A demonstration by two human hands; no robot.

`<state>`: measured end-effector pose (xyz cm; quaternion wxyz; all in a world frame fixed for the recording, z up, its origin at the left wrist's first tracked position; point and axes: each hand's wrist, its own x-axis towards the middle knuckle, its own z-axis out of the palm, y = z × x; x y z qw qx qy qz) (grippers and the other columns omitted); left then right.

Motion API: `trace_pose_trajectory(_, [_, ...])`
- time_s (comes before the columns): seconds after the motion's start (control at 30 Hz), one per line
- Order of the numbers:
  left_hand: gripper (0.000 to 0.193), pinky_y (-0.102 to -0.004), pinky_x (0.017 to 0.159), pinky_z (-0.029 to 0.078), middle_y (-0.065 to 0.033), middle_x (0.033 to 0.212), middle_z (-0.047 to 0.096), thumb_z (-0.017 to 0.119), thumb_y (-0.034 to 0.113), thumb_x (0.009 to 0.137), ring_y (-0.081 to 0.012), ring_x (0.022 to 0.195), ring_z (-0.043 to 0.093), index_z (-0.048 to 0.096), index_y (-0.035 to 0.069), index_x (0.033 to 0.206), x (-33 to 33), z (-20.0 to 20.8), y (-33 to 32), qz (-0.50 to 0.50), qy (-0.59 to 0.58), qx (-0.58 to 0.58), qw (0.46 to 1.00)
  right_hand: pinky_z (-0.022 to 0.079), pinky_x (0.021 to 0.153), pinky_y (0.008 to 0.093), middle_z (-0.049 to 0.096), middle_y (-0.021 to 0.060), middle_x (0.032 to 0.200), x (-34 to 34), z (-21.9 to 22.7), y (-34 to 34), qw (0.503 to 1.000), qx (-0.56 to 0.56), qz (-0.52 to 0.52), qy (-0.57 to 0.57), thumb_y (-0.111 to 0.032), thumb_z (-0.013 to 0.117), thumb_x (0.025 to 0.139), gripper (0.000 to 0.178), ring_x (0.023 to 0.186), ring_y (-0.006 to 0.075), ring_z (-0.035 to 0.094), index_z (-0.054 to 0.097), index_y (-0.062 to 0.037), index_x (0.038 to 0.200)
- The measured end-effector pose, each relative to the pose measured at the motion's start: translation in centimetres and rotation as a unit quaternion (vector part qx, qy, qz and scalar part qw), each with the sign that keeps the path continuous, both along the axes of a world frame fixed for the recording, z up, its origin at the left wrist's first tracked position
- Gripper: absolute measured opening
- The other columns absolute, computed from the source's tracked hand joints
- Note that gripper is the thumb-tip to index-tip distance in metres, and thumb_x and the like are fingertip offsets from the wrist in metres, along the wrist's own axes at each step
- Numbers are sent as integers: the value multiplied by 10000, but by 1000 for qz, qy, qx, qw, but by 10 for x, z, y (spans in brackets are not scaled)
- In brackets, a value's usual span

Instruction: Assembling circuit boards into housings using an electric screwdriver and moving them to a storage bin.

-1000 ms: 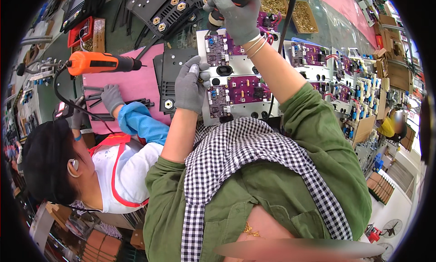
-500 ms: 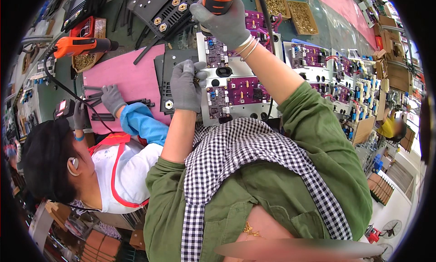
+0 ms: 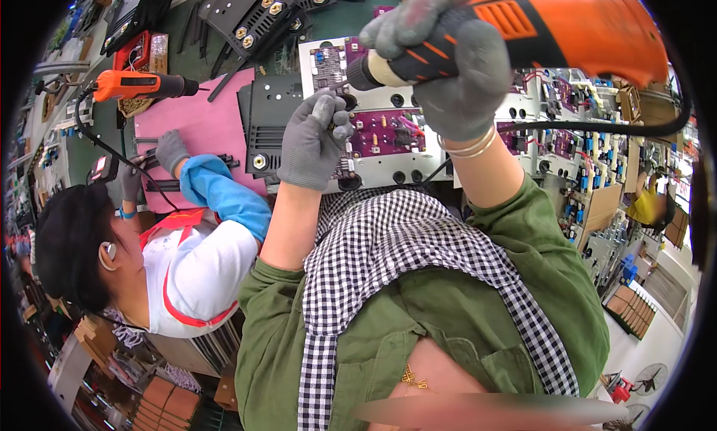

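My right hand [image 3: 470, 80], in a grey glove, grips an orange and black electric screwdriver [image 3: 575, 28] lying nearly level. Its bit points left and reaches the fingertips of my left hand [image 3: 308, 147]. That gloved left hand is pinched closed over the left side of a silver metal panel [image 3: 382, 178]; anything between its fingers is too small to make out. Purple circuit boards [image 3: 382, 132] are mounted on the panel, partly hidden by both hands. Whether the bit touches a fastener cannot be seen.
At my left a co-worker's gloved hand [image 3: 172, 151] rests over black strips on a pink mat [image 3: 198, 121]. Another orange electric screwdriver [image 3: 142, 84] lies beyond. Black slotted plates [image 3: 246, 20] are stacked at the back. More board panels stand at right, and a black cable [image 3: 590, 127] crosses there.
My right hand has swung the screwdriver from upright at the far side to nearly level and closer to me. Its bit now meets my left fingertips, which remain pinched over the panel.
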<state>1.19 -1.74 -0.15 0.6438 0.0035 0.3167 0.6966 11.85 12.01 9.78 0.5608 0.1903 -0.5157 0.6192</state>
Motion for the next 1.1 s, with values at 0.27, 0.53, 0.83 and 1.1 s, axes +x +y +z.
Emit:
trace_pose_trajectory(0.27, [325, -195, 503, 365, -4, 792, 481, 594, 376, 912, -104, 658, 442, 525, 70, 1002, 25, 11, -15, -37, -37, 27, 998, 481, 787, 440, 572, 102, 780, 60, 13, -27, 989, -19, -6, -143, -477, 458, 899, 478, 727, 230, 591, 563, -10, 888])
trace_pose_trajectory(0.53, [151, -206, 548, 389, -7, 817, 474, 559, 191, 951, -97, 687, 439, 556, 56, 1021, 38, 29, -28, -61, -24, 45, 997, 472, 780, 416, 548, 101, 727, 86, 30, -63, 972, -66, -94, -203, -504, 485, 852, 462, 701, 219, 565, 524, -44, 838])
trace_pose_trajectory(0.83, [217, -229, 595, 414, -46, 868, 524, 625, 194, 911, -126, 728, 457, 545, 63, 1064, 45, 22, -35, -75, 45, 27, 996, 474, 773, 415, 550, 106, 725, 100, 12, -67, 986, -70, -101, -117, -558, 482, 843, 518, 673, 221, 562, 538, -44, 858])
trace_pose_trajectory(1.1, [363, -235, 546, 389, -15, 796, 473, 627, 408, 883, -116, 656, 430, 511, 78, 980, 50, 7, -35, -105, 5, 75, 992, 471, 750, 403, 568, 121, 724, 107, 11, -78, 975, -70, -143, -156, -572, 465, 845, 534, 681, 230, 553, 540, -46, 888])
